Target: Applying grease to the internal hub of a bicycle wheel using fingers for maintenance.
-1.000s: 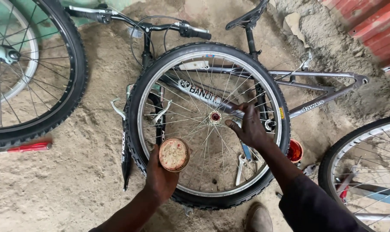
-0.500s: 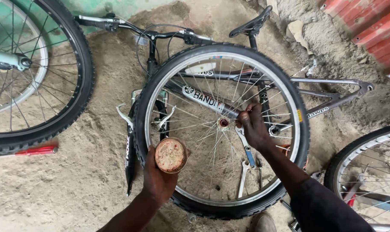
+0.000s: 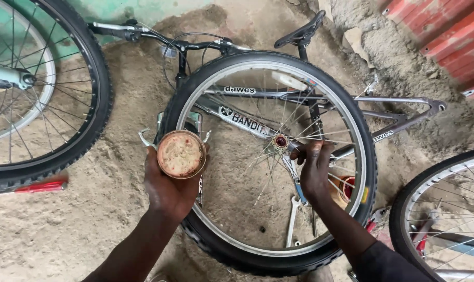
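Since the earlier frames our left hand has lifted its small round open tin of pale brownish grease higher and a little leftward, so the tin now overlaps the rim of the wheel instead of sitting low inside the spokes. Our right hand has stayed at the hub, and the whole scene sits larger and lower in view.

Our left grip is closed around the tin from beneath, fingers wrapped on its wall, open face turned up toward us. Our right hand reaches through the spokes of the loose black-tyred, silver-rimmed bicycle wheel; its fingertips are bunched together at the reddish metal hub, touching it or just beside it. We cannot tell whether they pinch anything.

The wheel stands upright on the sandy ground, in front of a grey-framed bicycle lying on its side, with its black saddle and black handlebar toward the top of the view. A small red round container shows through the spokes just right of our right hand. A red-handled tool lies on the ground at far left, below another black-tyred wheel. A third wheel enters at the lower right.
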